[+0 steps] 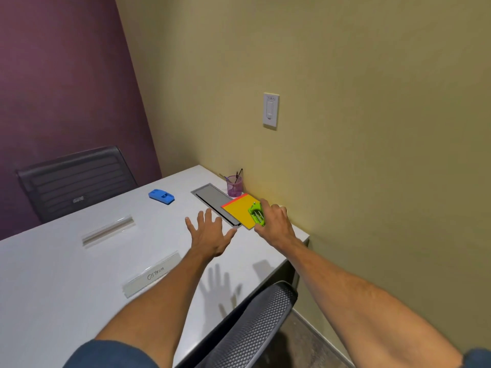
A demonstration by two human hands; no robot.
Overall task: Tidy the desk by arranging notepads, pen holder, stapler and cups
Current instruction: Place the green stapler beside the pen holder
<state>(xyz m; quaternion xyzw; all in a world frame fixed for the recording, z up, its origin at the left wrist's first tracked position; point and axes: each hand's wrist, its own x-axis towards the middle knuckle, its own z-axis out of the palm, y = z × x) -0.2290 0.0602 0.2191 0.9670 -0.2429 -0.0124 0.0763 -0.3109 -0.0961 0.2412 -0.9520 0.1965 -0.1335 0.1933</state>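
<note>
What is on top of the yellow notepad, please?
A green stapler, gripped by the right hand. The hand hides the stapler's right side and part of the notepad.

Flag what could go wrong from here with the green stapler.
The right hand grips the green stapler over the yellow notepad, which lies near the desk edge: a nudge may slide it off. The purple pen holder stands close behind; a careless lift could tip it.
</note>
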